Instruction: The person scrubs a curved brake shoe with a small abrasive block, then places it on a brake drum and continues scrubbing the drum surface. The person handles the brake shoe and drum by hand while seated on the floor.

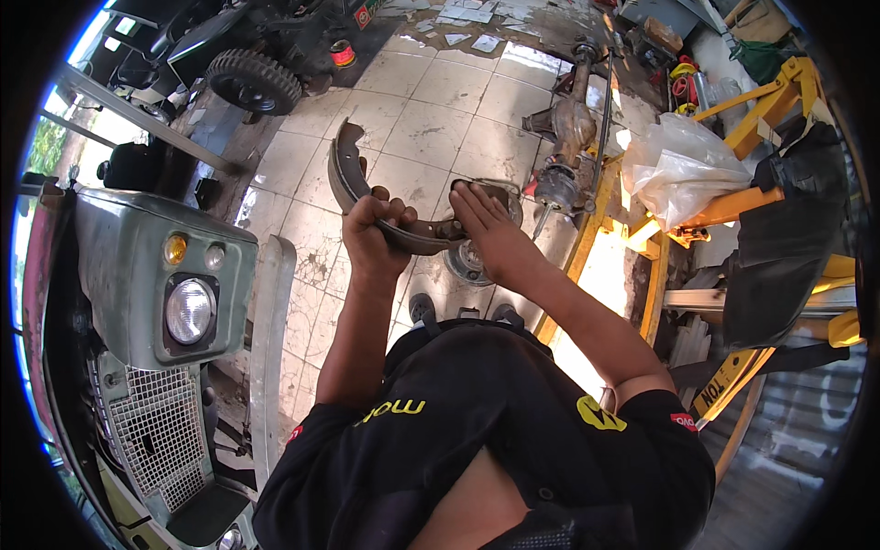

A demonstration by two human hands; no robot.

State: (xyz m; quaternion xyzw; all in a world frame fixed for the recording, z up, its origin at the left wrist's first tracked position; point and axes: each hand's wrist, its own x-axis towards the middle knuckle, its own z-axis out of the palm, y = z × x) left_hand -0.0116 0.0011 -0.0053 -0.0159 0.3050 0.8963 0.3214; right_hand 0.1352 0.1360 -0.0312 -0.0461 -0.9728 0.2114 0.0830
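In front of me I hold up a curved metal brake shoe (346, 165), an arc with a flat rim and small holes along it. My left hand (378, 234) is closed round its lower middle part. My right hand (488, 225) lies against the shoe's right end, with its fingers stretched out and close together; the palm side is hidden. Beneath the right hand, a round metal part (467, 263) like a drum or hub rests low near my feet, partly covered by hand and shoe.
An axle (573, 119) lies at the right beside a yellow metal frame (587, 243). Clear plastic sheeting (683, 165) hangs over yellow equipment. A green vehicle front (165, 266) with a bumper (272, 339) stands close on my left. Farther off are a tyre (254, 81) and a red can (342, 54).
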